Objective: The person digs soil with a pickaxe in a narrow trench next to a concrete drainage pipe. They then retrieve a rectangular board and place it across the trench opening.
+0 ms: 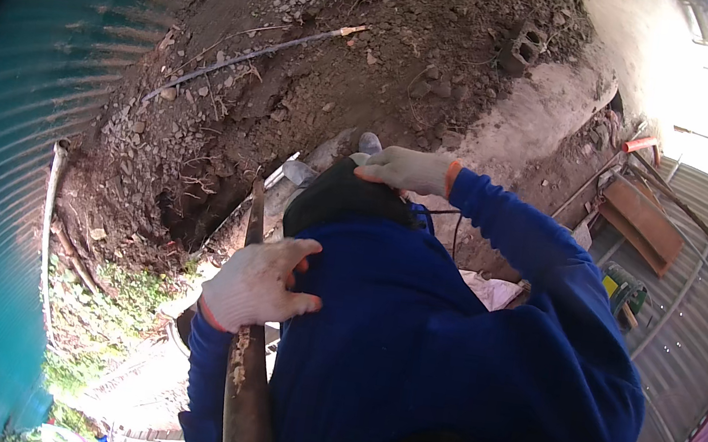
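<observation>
My left hand, in a pale knit glove with an orange cuff, is at my left side with its thumb and fingers apart. A long, worn brown pole passes beneath its palm and wrist, running up along my left side; the fingers do not visibly wrap around it. Dark trousers cover my bent leg. On the knee rests my right hand, gloved the same way, its fingers stretched out flat and nothing seen in them. The tip of a grey shoe shows just beyond the knee.
Dug brown soil with stones lies ahead, a grey pipe across it. Green corrugated sheeting walls the left. A hollow concrete block stands far right. Rusty metal and a bucket are on corrugated sheets at right.
</observation>
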`<state>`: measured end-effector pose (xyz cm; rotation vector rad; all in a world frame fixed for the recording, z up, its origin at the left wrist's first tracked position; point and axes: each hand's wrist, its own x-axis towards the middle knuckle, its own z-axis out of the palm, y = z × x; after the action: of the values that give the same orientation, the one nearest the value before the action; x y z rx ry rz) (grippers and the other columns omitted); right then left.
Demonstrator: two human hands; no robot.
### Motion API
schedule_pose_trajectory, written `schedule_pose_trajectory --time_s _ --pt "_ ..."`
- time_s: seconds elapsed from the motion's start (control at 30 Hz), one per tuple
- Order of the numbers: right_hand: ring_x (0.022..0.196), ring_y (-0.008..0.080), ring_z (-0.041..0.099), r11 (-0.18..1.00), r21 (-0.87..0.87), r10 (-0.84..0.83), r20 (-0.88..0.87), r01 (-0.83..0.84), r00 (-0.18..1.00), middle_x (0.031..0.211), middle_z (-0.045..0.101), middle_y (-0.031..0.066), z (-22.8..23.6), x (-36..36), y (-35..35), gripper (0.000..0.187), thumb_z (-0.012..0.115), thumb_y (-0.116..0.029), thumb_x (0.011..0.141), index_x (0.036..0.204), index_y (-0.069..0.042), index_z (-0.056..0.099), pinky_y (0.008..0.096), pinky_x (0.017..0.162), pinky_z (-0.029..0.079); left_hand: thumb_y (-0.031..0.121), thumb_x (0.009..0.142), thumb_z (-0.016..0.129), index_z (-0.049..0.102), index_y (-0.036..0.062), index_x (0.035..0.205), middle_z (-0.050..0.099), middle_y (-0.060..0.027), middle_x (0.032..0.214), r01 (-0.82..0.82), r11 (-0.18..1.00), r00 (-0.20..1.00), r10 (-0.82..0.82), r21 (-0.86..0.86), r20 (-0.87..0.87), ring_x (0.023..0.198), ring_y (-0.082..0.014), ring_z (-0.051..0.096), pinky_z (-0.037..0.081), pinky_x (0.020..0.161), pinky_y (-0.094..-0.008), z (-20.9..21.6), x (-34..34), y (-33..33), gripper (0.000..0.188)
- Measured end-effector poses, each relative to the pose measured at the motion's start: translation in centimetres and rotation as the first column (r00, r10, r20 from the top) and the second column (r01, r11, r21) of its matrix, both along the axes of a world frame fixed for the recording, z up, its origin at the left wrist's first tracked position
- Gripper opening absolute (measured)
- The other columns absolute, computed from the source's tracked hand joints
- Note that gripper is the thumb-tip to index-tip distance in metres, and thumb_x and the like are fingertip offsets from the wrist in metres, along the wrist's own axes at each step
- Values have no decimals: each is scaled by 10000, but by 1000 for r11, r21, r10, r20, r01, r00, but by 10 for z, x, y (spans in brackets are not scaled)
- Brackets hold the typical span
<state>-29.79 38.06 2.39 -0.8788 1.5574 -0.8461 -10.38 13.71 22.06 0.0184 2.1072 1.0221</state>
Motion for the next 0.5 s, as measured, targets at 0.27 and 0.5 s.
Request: schedule_pose_trajectory --time_s 0.27,0.5 --pt "833 159 626 952 307 -56 151 7 987 950 667 56 41 17 -20 546 481 -501 1103 1297 -37 695 329 705 517 298 827 847 516 102 1517 640 -177 1385 -102 991 959 122 89 -255 1286 -313 636 505 1115 -431 -83 -76 -37 790" --pt "857 122 645 952 271 -242 380 143 893 951 699 5 30 25 -11 416 546 -422 1068 1155 -72 753 298 705 515 554 702 894 421 50 1610 610 -226 1468 164 935 970 -211 315 122 1413 -338 549 443 1166 -425 -152 -111 0 1142"
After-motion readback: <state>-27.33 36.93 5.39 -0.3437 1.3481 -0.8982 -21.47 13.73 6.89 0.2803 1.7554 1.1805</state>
